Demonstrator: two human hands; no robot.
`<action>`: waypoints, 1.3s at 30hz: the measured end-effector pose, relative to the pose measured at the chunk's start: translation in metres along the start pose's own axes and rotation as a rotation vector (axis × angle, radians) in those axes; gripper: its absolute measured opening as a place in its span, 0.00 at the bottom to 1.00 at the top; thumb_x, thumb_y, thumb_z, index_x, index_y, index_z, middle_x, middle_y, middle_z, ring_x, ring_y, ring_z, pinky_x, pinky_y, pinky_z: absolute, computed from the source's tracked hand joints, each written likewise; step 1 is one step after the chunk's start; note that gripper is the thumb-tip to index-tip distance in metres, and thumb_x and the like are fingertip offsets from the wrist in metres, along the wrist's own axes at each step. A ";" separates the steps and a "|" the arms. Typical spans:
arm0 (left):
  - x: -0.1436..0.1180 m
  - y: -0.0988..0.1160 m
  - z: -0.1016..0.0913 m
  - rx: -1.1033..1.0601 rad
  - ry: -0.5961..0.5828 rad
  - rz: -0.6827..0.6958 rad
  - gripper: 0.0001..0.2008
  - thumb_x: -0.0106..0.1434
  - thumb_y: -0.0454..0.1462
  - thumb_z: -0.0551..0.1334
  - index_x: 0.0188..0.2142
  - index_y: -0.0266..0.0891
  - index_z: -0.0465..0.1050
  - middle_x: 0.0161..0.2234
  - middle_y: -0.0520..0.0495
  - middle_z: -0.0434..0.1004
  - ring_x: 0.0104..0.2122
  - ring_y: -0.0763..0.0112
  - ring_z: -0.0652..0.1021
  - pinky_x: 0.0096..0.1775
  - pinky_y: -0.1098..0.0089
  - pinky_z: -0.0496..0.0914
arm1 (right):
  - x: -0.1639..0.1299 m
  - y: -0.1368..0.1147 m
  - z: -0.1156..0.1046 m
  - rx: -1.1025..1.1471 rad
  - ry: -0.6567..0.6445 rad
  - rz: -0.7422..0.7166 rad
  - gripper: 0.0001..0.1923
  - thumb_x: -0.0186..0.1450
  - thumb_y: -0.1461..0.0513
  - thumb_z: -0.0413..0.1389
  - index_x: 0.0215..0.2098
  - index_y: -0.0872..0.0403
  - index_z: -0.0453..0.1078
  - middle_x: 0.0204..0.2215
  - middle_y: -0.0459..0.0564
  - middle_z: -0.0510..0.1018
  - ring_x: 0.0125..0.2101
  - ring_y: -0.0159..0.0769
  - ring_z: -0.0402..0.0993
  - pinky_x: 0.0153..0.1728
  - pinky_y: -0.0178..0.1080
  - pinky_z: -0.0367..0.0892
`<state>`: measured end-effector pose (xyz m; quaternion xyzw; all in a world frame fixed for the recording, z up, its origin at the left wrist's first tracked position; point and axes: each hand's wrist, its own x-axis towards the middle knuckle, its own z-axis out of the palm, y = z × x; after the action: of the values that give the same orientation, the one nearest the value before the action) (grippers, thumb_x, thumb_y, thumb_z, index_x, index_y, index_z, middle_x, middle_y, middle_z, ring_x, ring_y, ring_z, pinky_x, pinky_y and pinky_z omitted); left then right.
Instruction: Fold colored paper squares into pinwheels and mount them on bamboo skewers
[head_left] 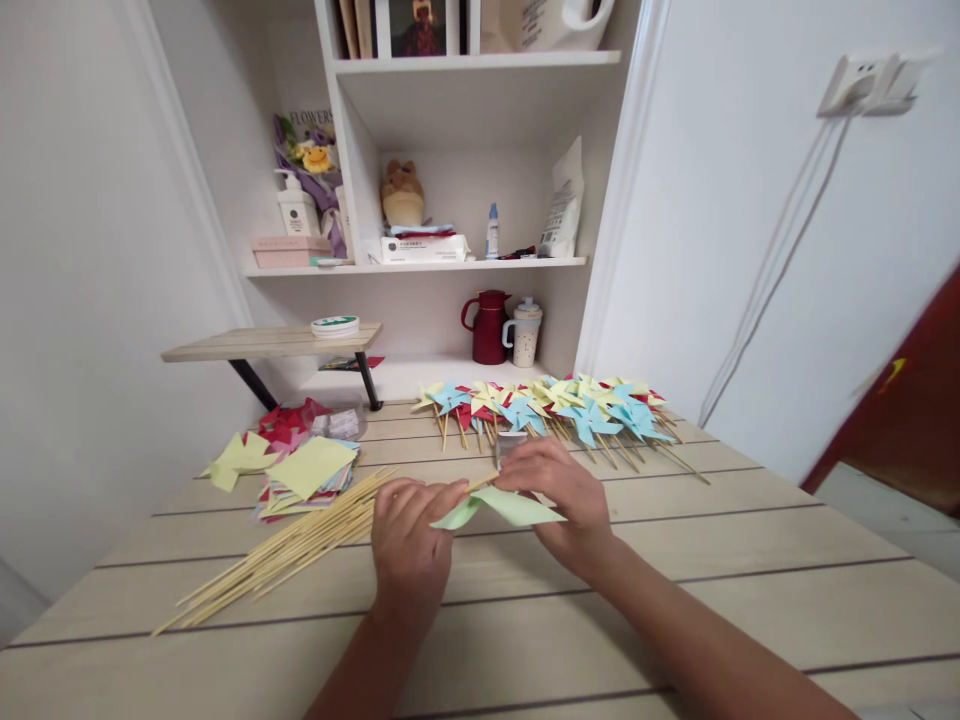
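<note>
Both hands meet at mid-table over a pale green paper pinwheel (499, 506). Left hand (409, 545) pinches the paper's left end, fingers closed on it. Right hand (559, 490) covers the far side, fingertips curled down on the paper and on a thin wooden stick (482, 482) that pokes out between the two hands — whether the stick is already through the paper is hard to say from this angle.

Left of the hands: a loose bundle of bamboo skewers (289, 550) fanned across the wooden table (675, 600), and beside it a stack of coloured paper squares (307, 470), yellow on top, red scraps behind.

Behind the hands — a row of finished pinwheels (555, 405) in blue, yellow and red, lying on their sticks near the table's back edge. A red jug (487, 327) and a mug (525, 332) stand on the shelf beyond.
</note>
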<state>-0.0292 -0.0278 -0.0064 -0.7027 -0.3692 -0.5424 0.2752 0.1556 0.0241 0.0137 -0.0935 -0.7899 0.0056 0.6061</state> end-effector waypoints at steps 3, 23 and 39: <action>0.003 0.001 -0.003 0.104 -0.013 0.049 0.13 0.66 0.28 0.57 0.44 0.42 0.76 0.32 0.52 0.83 0.29 0.72 0.78 0.43 0.62 0.64 | 0.000 0.000 0.001 -0.013 0.001 -0.003 0.12 0.64 0.70 0.54 0.41 0.50 0.75 0.31 0.49 0.82 0.36 0.40 0.76 0.37 0.45 0.71; 0.007 0.010 -0.013 0.278 -0.007 0.235 0.11 0.68 0.28 0.56 0.44 0.37 0.77 0.31 0.51 0.83 0.30 0.75 0.79 0.54 0.62 0.59 | -0.001 -0.003 0.001 -0.013 0.036 0.040 0.20 0.62 0.73 0.57 0.48 0.49 0.75 0.31 0.50 0.79 0.36 0.41 0.74 0.38 0.45 0.73; 0.000 0.004 -0.010 0.341 -0.020 0.238 0.12 0.66 0.30 0.61 0.47 0.40 0.76 0.32 0.52 0.83 0.33 0.73 0.78 0.55 0.59 0.57 | -0.001 0.002 -0.004 -0.043 -0.019 0.106 0.22 0.61 0.68 0.57 0.52 0.48 0.69 0.38 0.51 0.80 0.42 0.45 0.74 0.43 0.50 0.69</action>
<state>-0.0319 -0.0379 -0.0033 -0.6898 -0.3729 -0.4288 0.4486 0.1596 0.0258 0.0136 -0.1482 -0.7894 0.0214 0.5953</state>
